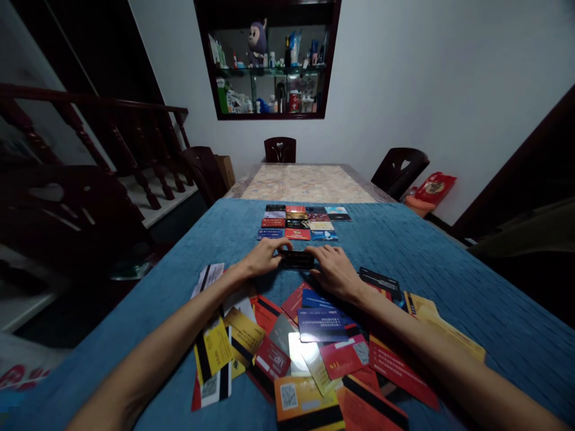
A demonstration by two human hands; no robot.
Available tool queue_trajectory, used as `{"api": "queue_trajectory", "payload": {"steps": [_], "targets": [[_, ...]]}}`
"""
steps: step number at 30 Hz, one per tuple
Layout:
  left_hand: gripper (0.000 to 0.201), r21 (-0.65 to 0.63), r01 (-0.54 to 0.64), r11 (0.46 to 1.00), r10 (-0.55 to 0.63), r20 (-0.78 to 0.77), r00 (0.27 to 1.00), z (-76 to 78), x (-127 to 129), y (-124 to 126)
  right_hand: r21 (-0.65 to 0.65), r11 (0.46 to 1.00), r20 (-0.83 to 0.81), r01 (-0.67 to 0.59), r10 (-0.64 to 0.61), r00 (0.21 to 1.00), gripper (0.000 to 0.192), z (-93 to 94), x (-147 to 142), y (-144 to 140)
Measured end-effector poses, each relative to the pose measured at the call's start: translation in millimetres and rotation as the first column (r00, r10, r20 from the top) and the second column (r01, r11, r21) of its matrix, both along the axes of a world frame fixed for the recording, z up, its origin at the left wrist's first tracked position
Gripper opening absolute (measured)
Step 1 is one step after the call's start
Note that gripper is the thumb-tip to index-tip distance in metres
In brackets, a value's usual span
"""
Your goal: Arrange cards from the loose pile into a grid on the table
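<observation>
My left hand [265, 257] and my right hand [335, 270] meet over a black card [297, 260], each gripping one end of it just above the blue cloth [426, 263]. Beyond the card lies a tidy grid of cards [302, 222] in rows, face up. Nearer to me, under and between my forearms, spreads a loose pile of cards [309, 353] in red, yellow, blue and orange, several overlapping.
The blue cloth covers the near part of a long table [305, 182] with a patterned top farther away. Dark chairs [279, 149] stand around it. A wooden stair railing [90, 137] runs at left, and a wall cabinet [269, 60] holds bottles and a toy.
</observation>
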State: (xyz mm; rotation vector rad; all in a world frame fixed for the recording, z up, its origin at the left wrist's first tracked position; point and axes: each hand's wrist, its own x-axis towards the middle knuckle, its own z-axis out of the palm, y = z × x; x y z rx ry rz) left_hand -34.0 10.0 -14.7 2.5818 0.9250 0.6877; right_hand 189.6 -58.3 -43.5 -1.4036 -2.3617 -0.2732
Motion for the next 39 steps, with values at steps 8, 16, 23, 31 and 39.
{"api": "queue_trajectory", "payload": {"steps": [8,16,23,31,39], "targets": [[0.028,-0.067,0.005,0.998,0.003,0.113,0.994,3.3,2.2,-1.3,0.248,0.969,0.014,-0.001,-0.002,1.0,0.044,-0.7,1.1,0.9],[0.032,-0.026,0.018,0.999,-0.015,0.12,0.993,8.6,2.0,-5.0,0.257,0.966,0.003,0.02,-0.022,1.0,0.042,3.5,0.6,-1.5],[0.035,0.157,0.053,0.986,-0.063,0.06,0.996,8.4,3.8,-9.6,0.307,0.95,-0.024,0.054,-0.049,0.999,0.042,9.3,6.4,-1.5],[0.056,0.303,0.079,0.95,-0.048,-0.107,0.993,15.2,3.7,-17.7,0.263,0.965,-0.087,0.013,0.01,0.996,0.044,10.1,12.8,5.5],[0.053,0.303,0.113,0.946,-0.044,-0.228,0.973,20.0,-1.7,-5.3,0.121,0.987,-0.112,-0.104,0.117,0.987,0.049,19.1,18.5,17.9]]}}
